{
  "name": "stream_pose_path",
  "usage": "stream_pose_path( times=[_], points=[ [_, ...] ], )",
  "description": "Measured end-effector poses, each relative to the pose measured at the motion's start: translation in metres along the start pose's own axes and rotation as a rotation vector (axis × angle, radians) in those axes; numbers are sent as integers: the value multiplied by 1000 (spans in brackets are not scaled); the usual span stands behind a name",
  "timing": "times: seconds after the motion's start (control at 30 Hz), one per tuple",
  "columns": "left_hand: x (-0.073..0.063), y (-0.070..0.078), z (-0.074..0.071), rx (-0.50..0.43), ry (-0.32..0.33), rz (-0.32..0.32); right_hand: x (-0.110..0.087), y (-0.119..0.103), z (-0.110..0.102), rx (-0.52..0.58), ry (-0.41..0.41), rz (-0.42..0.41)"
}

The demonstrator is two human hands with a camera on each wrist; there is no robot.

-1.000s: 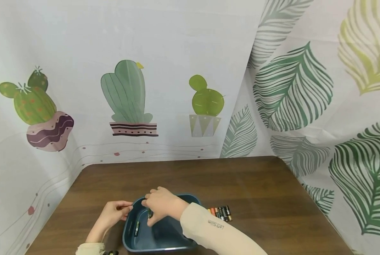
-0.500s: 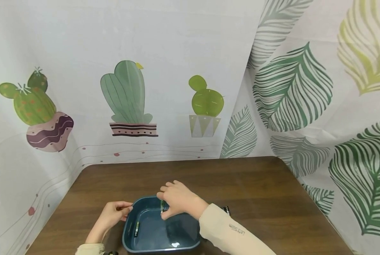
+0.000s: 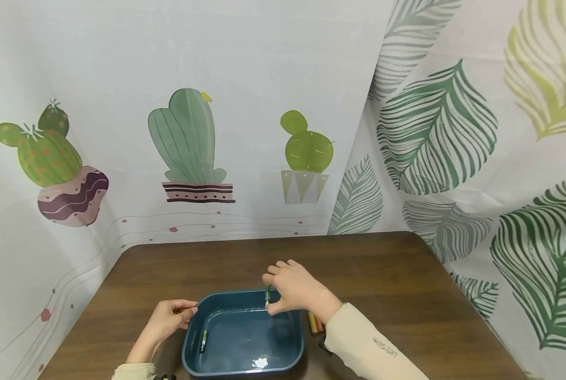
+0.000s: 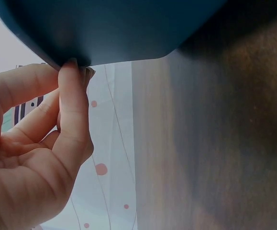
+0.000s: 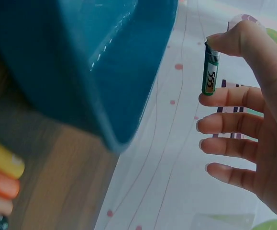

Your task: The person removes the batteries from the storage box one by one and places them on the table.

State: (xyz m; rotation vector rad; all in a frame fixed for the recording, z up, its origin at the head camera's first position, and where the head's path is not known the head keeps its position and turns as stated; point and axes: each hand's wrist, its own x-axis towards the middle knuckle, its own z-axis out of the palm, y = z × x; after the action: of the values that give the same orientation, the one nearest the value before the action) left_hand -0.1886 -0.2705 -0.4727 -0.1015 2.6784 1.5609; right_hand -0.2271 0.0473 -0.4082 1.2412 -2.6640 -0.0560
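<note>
A dark blue tray (image 3: 245,372) stands on the table, with one small green-and-black battery (image 3: 204,341) lying inside by its left wall. My left hand (image 3: 168,320) pinches the tray's left rim between thumb and fingers, seen close up in the left wrist view. Over the tray's far right corner, my right hand (image 3: 298,289) holds a green battery (image 5: 210,69) marked 555 by its two ends, between thumb and index finger. The other three fingers are spread apart from it. In the right wrist view this battery is beside the tray's rim.
Right of the tray, a row of batteries (image 3: 313,323) lies on the brown wooden table (image 3: 383,285), partly hidden by the right sleeve. Yellow, orange and black ends show in the right wrist view. A printed cloth (image 3: 254,63) with cacti and leaves hangs behind the table.
My right hand has moved rightward with the green battery, from over the tray's left part to its far right corner. My left hand keeps its pinch on the rim.
</note>
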Motion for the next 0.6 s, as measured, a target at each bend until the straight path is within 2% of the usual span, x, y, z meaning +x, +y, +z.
stream_pose_path(
  times=[0.2, 0.3, 0.37, 0.6],
  points=[
    [0, -3, -2, -28, -33, 54, -19, 13, 1, 15, 27, 16],
    [-1, -2, -2, -20, -38, 49, -28, 18, 2, 24, 37, 31],
    [-1, 0, -2, -13, -34, 21, -33, 22, 3, 29, 47, 42],
    [0, -1, -1, 4, -29, 23, -49, 35, 6, 33, 73, 80]
  ],
)
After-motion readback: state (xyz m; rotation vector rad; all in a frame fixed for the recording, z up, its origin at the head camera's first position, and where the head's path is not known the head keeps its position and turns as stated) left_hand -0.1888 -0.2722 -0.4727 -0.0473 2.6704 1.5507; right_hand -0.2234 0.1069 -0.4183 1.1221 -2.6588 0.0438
